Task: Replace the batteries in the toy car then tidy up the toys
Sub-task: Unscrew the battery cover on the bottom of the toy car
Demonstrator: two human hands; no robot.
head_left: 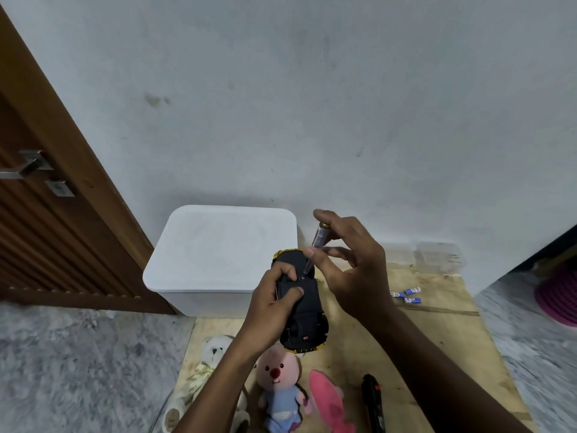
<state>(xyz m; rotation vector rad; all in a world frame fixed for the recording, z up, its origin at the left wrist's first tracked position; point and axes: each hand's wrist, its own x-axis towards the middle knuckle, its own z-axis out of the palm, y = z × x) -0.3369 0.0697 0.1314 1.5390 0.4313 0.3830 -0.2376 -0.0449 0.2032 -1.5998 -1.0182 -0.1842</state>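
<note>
The toy car (304,310) is held upside down, its black underside facing up, just in front of the white lidded storage box (218,251) and overlapping the box's right front corner. The left grip (270,304) is closed around the car's left side, with the thumb pressed on the underside panel. The right grip (352,270), right of the box, pinches a clear-handled screwdriver (319,236) between thumb and fingertips. The tool is tilted and its tip touches the car's underside just beside the left thumb. Three blue batteries (407,295) lie on the plywood board (437,335), well to the right of the box. In front of the box, below the car, lie a white teddy bear (215,351), a pink plush animal (278,379), a pink fish plush (327,401) and a black remote control (373,404).
</note>
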